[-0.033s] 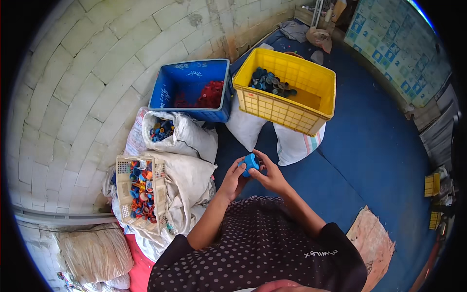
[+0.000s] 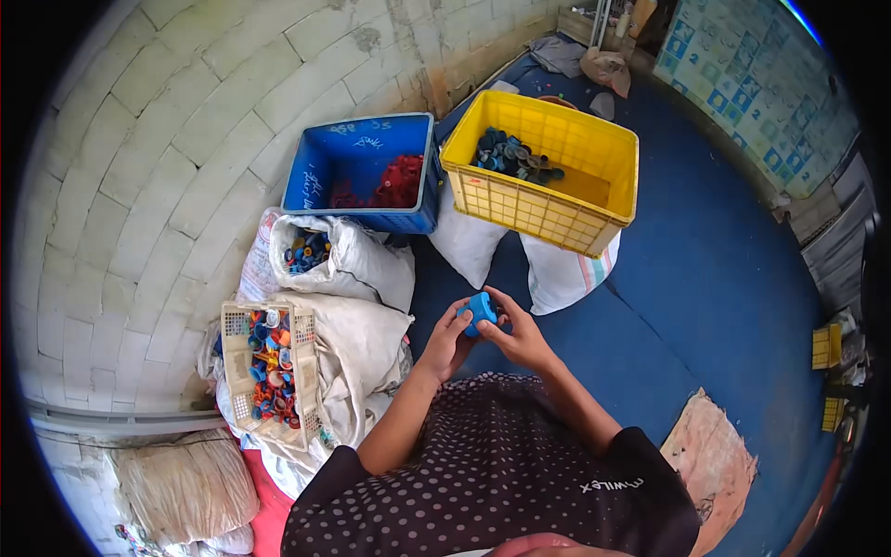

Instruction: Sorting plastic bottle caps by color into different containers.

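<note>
A small blue plastic piece (image 2: 477,314) is resting between two bare hands, on the person's side of the yellow box (image 2: 520,204) and apart from it. The left hand (image 2: 449,339) is holding the piece from the left, and the right hand (image 2: 522,336) is holding it from the right. Each grip is grasping the blue piece, and the fingers are hiding some of it.

Two white sacks (image 2: 464,241) are showing just under the near side of the yellow box. Inside the yellow box, dark caps (image 2: 510,153) are lying in a pile toward the left. Just left of the yellow box, a blue box (image 2: 320,153) is standing with red bits (image 2: 401,181) lying in it.

Left of the yellow box and nearer to the person, an open white sack (image 2: 371,265) is holding lots of little caps. Even nearer to the person and more to the left of the yellow box, a cream basket (image 2: 237,367) is holding red, orange, blue and white caps. To the right of the yellow box, a blue floor (image 2: 668,306) is spreading out.
</note>
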### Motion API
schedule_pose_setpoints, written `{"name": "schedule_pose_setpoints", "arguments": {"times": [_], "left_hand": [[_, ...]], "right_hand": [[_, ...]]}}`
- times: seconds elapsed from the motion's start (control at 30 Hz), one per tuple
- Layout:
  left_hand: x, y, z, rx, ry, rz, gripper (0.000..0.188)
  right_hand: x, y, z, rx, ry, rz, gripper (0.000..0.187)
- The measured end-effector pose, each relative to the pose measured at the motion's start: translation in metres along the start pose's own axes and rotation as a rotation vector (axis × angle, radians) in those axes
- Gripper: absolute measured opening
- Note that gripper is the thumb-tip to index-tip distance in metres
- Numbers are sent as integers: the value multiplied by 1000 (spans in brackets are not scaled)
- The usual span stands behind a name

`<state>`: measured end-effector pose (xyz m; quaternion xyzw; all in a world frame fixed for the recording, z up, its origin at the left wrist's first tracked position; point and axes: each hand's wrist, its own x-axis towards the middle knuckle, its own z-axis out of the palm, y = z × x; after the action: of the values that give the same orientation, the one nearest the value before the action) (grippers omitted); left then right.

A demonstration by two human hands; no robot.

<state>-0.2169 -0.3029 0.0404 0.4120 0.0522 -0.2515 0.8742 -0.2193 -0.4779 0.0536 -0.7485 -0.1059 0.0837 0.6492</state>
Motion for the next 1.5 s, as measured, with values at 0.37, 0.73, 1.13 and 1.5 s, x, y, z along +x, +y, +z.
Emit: {"name": "schedule_pose_setpoints", "arguments": {"times": [0.37, 0.73, 1.13, 1.5], "left_hand": [[96, -1, 22, 105, -110, -167, 49], [263, 83, 4, 240, -76, -14, 51], [393, 129, -25, 197, 75, -113, 55], [547, 119, -15, 674, -23, -263, 50]], "right_hand": [[20, 14, -67, 56, 191, 117, 66], [205, 20, -124, 329, 121, 261, 58], [334, 77, -153, 531, 188, 440, 41], [404, 135, -240, 805, 409, 591, 19]]}}
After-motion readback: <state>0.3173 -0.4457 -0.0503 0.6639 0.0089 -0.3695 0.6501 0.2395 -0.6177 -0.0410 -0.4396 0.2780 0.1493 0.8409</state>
